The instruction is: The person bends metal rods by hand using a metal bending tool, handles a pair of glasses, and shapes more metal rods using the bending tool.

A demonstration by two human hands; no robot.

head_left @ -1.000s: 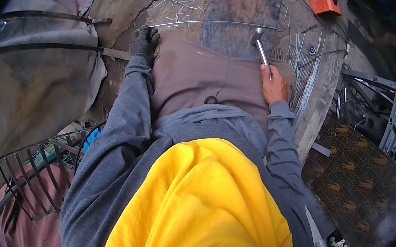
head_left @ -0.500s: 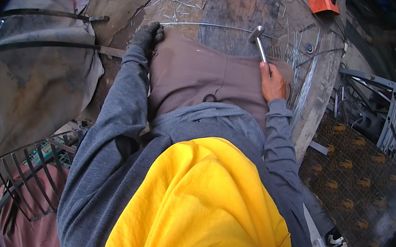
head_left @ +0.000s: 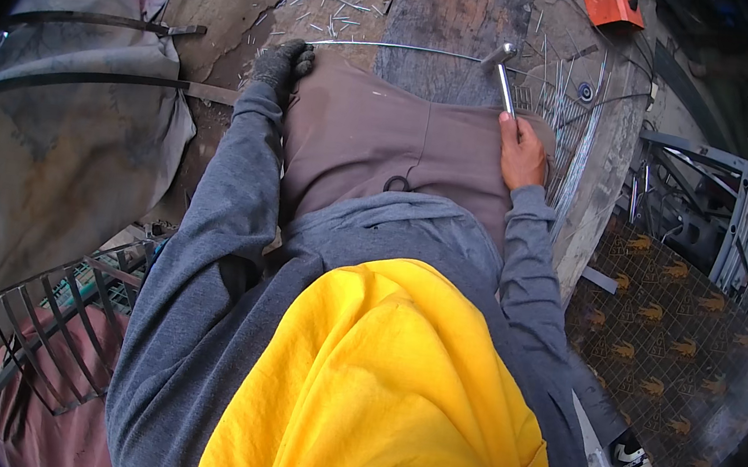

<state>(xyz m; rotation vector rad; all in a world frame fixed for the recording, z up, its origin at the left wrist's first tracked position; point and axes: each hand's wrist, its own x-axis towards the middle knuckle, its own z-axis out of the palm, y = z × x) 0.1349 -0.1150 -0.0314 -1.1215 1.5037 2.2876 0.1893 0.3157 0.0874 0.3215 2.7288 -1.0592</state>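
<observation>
My left hand (head_left: 283,67), in a dark grey work glove, is closed round one end of a thin metal rod (head_left: 389,46). From there the rod runs to the right across a worn wooden plank (head_left: 454,17). My bare right hand (head_left: 523,153) grips the handle of a steel hammer (head_left: 506,90). The hammer's head lies over the rod near the plank's right edge; whether they touch I cannot tell. Brown cloth over my lap lies between the hands.
Short cut rod pieces (head_left: 343,5) are scattered beyond my left hand. Several long thin rods (head_left: 568,155) lie right of my right hand. An orange tool (head_left: 609,2) sits at the far right. A patterned dark board (head_left: 663,338) and a metal rack (head_left: 64,325) stand at the sides.
The hammer and my right hand have shifted slightly to the right, with the hammer's head a little farther away. My left hand stays nearly in place on the rod.
</observation>
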